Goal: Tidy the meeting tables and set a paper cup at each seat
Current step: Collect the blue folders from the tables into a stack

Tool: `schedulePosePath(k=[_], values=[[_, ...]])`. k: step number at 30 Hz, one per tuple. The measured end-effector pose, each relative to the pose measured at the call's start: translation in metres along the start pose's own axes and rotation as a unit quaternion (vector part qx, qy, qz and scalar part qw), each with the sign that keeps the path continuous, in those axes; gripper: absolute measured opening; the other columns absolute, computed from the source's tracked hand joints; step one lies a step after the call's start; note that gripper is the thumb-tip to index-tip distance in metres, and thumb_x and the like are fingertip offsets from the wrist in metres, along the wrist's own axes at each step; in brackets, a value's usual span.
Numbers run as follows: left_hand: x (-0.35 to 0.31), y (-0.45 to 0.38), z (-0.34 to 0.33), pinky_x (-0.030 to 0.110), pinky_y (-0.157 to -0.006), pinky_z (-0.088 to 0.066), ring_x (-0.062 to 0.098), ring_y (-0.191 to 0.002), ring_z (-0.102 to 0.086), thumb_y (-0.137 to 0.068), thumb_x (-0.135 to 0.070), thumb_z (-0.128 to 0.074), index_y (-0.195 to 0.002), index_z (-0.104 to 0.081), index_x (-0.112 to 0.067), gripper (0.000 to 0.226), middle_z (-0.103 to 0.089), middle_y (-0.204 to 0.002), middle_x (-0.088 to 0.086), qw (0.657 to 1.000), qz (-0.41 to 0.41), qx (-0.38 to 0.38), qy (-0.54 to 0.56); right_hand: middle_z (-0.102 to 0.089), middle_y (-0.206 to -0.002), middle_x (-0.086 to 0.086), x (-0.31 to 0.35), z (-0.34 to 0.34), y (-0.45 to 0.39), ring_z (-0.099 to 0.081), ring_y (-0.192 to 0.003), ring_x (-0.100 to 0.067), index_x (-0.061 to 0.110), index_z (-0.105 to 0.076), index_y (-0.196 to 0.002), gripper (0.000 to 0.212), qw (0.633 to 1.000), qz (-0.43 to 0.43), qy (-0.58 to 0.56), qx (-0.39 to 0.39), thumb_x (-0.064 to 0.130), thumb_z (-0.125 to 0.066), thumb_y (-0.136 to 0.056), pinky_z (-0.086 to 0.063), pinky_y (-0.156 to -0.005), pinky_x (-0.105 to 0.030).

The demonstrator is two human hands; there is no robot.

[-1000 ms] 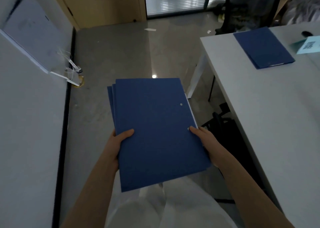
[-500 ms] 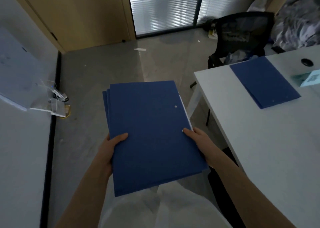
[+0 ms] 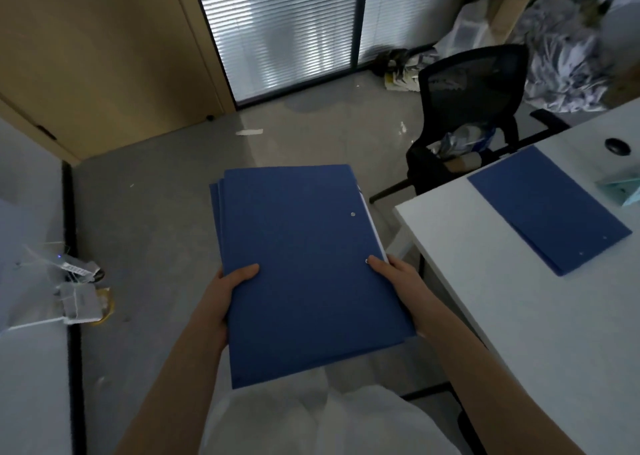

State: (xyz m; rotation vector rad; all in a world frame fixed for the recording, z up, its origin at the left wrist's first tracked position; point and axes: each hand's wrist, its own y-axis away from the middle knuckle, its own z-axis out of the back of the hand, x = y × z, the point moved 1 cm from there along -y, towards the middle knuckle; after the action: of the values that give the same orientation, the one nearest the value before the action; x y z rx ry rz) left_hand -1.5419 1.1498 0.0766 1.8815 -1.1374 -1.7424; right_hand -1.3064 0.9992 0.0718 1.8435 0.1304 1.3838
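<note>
Folder stack (image 3: pixel 304 264) gripped at side edges: left hand (image 3: pixel 225 292), right hand (image 3: pixel 401 281); table (image 3: pixel 485 299) corner rightward.

Both hands hold a stack of blue folders (image 3: pixel 304 264) flat over the floor, left hand (image 3: pixel 225 292) gripping the left edge with thumb on top, right hand (image 3: pixel 398 281) gripping the right edge. White table (image 3: pixel 519 316) at right carries another blue folder (image 3: pixel 550 209) and a pale green card (image 3: pixel 623 188) by its far side. Black mesh chair (image 3: pixel 474 87) stands beyond the table's corner; window blinds (image 3: pixel 294 29) behind.
</note>
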Motion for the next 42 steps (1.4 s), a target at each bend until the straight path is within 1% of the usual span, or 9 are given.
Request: schedulePosePath(k=[7, 13, 16, 20, 24, 31, 36, 39, 42], values=[[-0.089, -0.077, -0.023, 0.047, -0.067, -0.058, 0.037, -0.095, -0.071, -0.067, -0.025, -0.078, -0.129, -0.059, -0.015, 0.065, -0.072, -0.114, 0.012, 0.997, 0.014, 0.058, -0.052, -0.075, -0.100, 0.002, 0.055, -0.019, -0.054, -0.073, -0.087, -0.019, 0.023, -0.063, -0.112, 0.035, 0.997, 0.022, -0.040, -0.065, 0.046, -0.064, -0.086, -0.058, -0.080, -0.038], [-0.136, -0.138, -0.073, 0.043, -0.062, -0.059, 0.033, -0.087, -0.073, -0.067, -0.023, -0.078, -0.126, -0.060, -0.012, 0.063, -0.073, -0.110, 0.012, 0.988, 0.032, 0.104, -0.105, -0.073, -0.108, 0.000, 0.086, 0.002, -0.097, -0.072, -0.093, -0.021, 0.020, -0.060, -0.118, 0.045, 0.990, 0.008, -0.071, -0.122, 0.045, -0.069, -0.082, -0.057, -0.087, -0.043], [-0.155, -0.176, -0.113, 0.044, -0.066, -0.059, 0.034, -0.088, -0.073, -0.067, -0.024, -0.075, -0.125, -0.060, -0.011, 0.062, -0.073, -0.110, 0.012, 0.984, 0.028, 0.116, -0.129, -0.074, -0.103, -0.001, 0.104, 0.027, -0.122, -0.072, -0.088, -0.019, 0.017, -0.063, -0.109, 0.035, 0.983, -0.010, -0.098, -0.154, 0.044, -0.063, -0.087, -0.057, -0.076, -0.034], [-0.179, -0.220, -0.172, 0.045, -0.073, -0.059, 0.035, -0.090, -0.072, -0.073, -0.021, -0.073, -0.124, -0.061, -0.008, 0.054, -0.074, -0.108, 0.014, 0.977, 0.020, 0.141, -0.158, -0.073, -0.105, -0.001, 0.122, 0.070, -0.163, -0.069, -0.097, -0.020, 0.017, -0.065, -0.110, 0.037, 0.973, -0.013, -0.153, -0.174, 0.047, -0.053, -0.093, -0.054, -0.083, -0.034], [-0.206, -0.259, -0.238, 0.044, -0.073, -0.059, 0.034, -0.091, -0.072, -0.079, -0.018, -0.070, -0.123, -0.063, -0.010, 0.045, -0.074, -0.109, 0.013, 0.972, 0.010, 0.158, -0.172, -0.070, -0.099, -0.008, 0.137, 0.135, -0.211, -0.064, -0.092, -0.024, 0.011, -0.066, -0.109, 0.036, 0.945, -0.026, -0.211, -0.248, 0.038, -0.045, -0.099, -0.051, -0.074, -0.031], [-0.237, -0.306, -0.328, 0.043, -0.077, -0.057, 0.032, -0.093, -0.072, -0.081, -0.020, -0.069, -0.120, -0.065, -0.013, 0.040, -0.074, -0.109, 0.011, 0.961, 0.013, 0.178, -0.211, -0.055, -0.125, -0.019, 0.135, 0.243, -0.270, -0.053, -0.100, -0.032, 0.010, -0.057, -0.115, 0.025, 0.894, -0.104, 0.106, -0.422, 0.019, -0.048, -0.093, -0.043, -0.083, -0.035], [-0.243, -0.336, -0.366, 0.044, -0.079, -0.057, 0.033, -0.099, -0.071, -0.073, -0.023, -0.076, -0.125, -0.064, -0.017, 0.053, -0.073, -0.114, 0.010, 0.953, 0.018, 0.190, -0.235, -0.026, -0.154, -0.017, 0.116, 0.277, -0.287, -0.025, -0.141, -0.035, 0.003, -0.025, -0.147, 0.059, 0.892, -0.166, 0.206, -0.366, 0.019, -0.047, -0.094, -0.027, -0.114, -0.042], [-0.244, -0.347, -0.381, 0.041, -0.074, -0.057, 0.033, -0.099, -0.071, -0.066, -0.025, -0.077, -0.125, -0.064, -0.015, 0.061, -0.072, -0.115, 0.011, 0.949, 0.021, 0.195, -0.246, -0.003, -0.161, -0.010, 0.111, 0.276, -0.291, -0.003, -0.149, -0.028, 0.003, -0.007, -0.151, 0.069, 0.893, -0.191, 0.233, -0.334, 0.008, -0.043, -0.093, -0.011, -0.120, -0.036], [-0.243, -0.357, -0.393, 0.037, -0.066, -0.057, 0.031, -0.092, -0.073, -0.072, -0.020, -0.076, -0.122, -0.065, -0.015, 0.052, -0.073, -0.111, 0.010, 0.945, 0.030, 0.203, -0.254, 0.004, -0.162, -0.008, 0.110, 0.270, -0.295, 0.002, -0.149, -0.027, 0.005, -0.002, -0.152, 0.073, 0.889, -0.198, 0.234, -0.340, 0.003, -0.043, -0.092, -0.008, -0.121, -0.035]])
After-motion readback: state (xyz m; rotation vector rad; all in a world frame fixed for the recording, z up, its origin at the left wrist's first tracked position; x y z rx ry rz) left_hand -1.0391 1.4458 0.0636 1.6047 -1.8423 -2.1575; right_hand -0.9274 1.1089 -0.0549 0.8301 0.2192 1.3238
